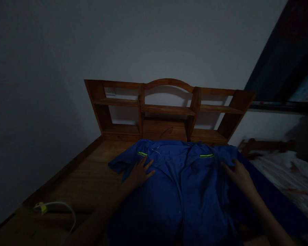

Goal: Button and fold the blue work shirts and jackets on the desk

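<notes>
A blue short-sleeved work jacket point(166, 184) lies spread out, its collar towards the shelf unit and its front facing up. Bright yellow-green stripes mark both sides of its chest. My left hand point(140, 173) rests on the chest area at the left, below one stripe, with fingers spread. Over at the right sleeve, my right hand point(239, 175) touches the cloth with its thumb and fingers apart. Deep shadow hides the lower part of the jacket.
Behind the jacket stands a wooden shelf unit point(168, 109) against the wall. A white cable point(58, 203) with a yellow tag lies on the wooden surface point(92, 171) at the left. Pale crumpled bedding point(284, 174) is at the right, below a dark curtain point(279, 61).
</notes>
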Available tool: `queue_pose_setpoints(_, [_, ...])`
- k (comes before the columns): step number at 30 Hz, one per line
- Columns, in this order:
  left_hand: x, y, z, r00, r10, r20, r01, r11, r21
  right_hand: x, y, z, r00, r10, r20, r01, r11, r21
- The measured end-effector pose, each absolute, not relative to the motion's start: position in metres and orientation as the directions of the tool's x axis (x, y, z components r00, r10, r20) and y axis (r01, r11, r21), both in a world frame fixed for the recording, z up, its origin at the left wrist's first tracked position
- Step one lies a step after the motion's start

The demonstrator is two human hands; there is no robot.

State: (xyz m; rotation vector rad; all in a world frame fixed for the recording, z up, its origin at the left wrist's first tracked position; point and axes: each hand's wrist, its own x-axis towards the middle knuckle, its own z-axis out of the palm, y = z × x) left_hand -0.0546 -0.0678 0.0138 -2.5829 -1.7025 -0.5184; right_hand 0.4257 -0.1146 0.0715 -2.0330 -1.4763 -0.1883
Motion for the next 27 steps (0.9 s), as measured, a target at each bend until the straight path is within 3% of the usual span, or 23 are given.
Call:
queue_pose_setpoints(2, [-0.066, -0.062, 0.010, 0.344, 0.897, 0.278, 0.906, -0.395, 0.153, 0.423, -0.152, 0.062, 0.402, 0.862, 0.311, 0.866, -0.247, -0.436])
queue_pose_setpoints(5, [-0.081, -0.057, 0.015, 0.302, 0.923, 0.240, 0.931, -0.340, 0.136, 0.402, -0.192, 0.061, 0.293, 0.947, 0.130, 0.841, -0.190, -0.507])
queue_pose_setpoints(10, [-0.083, -0.055, 0.033, 0.237, 0.967, 0.099, 0.959, -0.249, 0.135, 0.339, -0.211, 0.079, 0.019, 0.977, 0.213, 0.859, 0.094, -0.504])
queue_pose_setpoints(13, [-0.074, -0.063, 0.041, 0.208, 0.971, 0.120, 0.968, -0.222, 0.120, 0.310, -0.217, 0.084, -0.157, 0.948, 0.277, 0.874, 0.264, -0.409])
queue_pose_setpoints(15, [-0.070, -0.069, 0.044, 0.222, 0.963, 0.156, 0.965, -0.240, 0.110, 0.297, -0.224, 0.083, -0.234, 0.945, 0.226, 0.856, 0.311, -0.412])
queue_pose_setpoints(19, [-0.069, -0.075, 0.046, 0.242, 0.958, 0.154, 0.960, -0.259, 0.105, 0.285, -0.235, 0.081, -0.227, 0.967, 0.113, 0.808, 0.252, -0.533])
queue_pose_setpoints(23, [-0.070, -0.067, 0.043, 0.211, 0.970, 0.125, 0.972, -0.221, 0.079, 0.287, -0.240, 0.100, -0.149, 0.986, 0.076, 0.708, 0.160, -0.688])
queue_pose_setpoints(27, [-0.068, -0.052, 0.040, 0.178, 0.983, 0.053, 0.983, -0.181, 0.045, 0.304, -0.238, 0.131, -0.019, 0.999, 0.038, 0.650, 0.041, -0.759])
